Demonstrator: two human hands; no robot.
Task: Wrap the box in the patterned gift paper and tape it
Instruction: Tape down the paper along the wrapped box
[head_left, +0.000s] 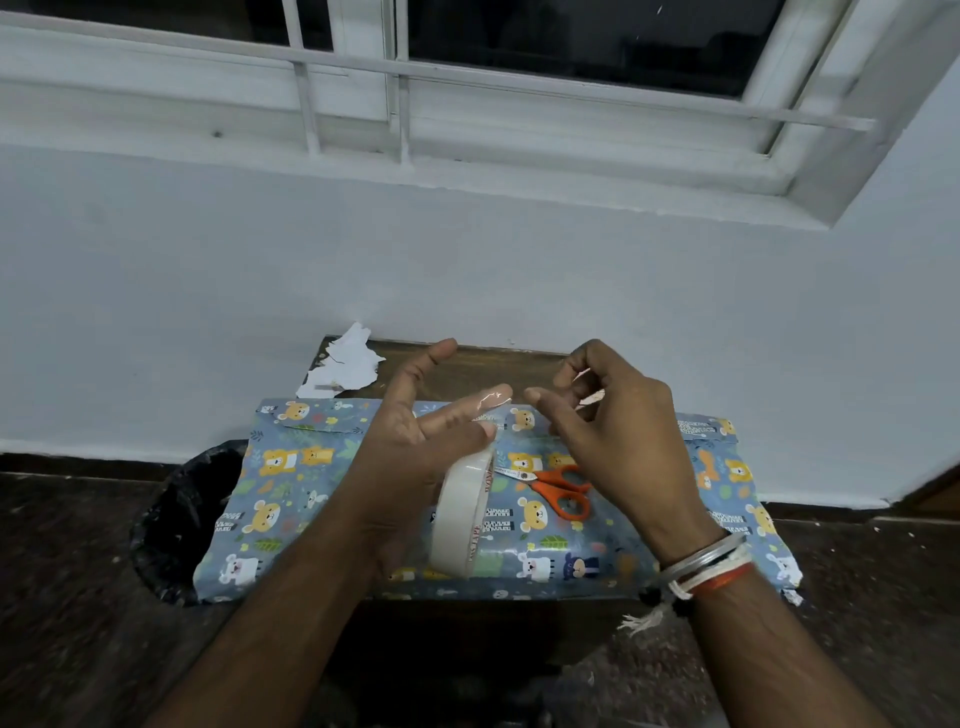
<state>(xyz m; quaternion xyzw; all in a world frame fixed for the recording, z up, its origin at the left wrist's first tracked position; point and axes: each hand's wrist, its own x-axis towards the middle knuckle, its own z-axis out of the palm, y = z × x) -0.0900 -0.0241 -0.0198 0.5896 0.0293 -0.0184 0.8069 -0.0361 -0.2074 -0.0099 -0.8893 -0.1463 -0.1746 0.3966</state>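
Over the wrapped box (291, 499), the left hand (415, 447) grips the tape roll (460, 514). The right hand (618, 436) curls above the box, hold unclear.

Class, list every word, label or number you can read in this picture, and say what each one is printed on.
"BON": red letters on the tape roll's inner rim, the rest hidden.
"TAPE": red, lower on the same rim; the letters before it are unclear.
Gift paper: small dark lettering beside the animals, too small to read.
Scissors: a mark on the blade, too small to read.
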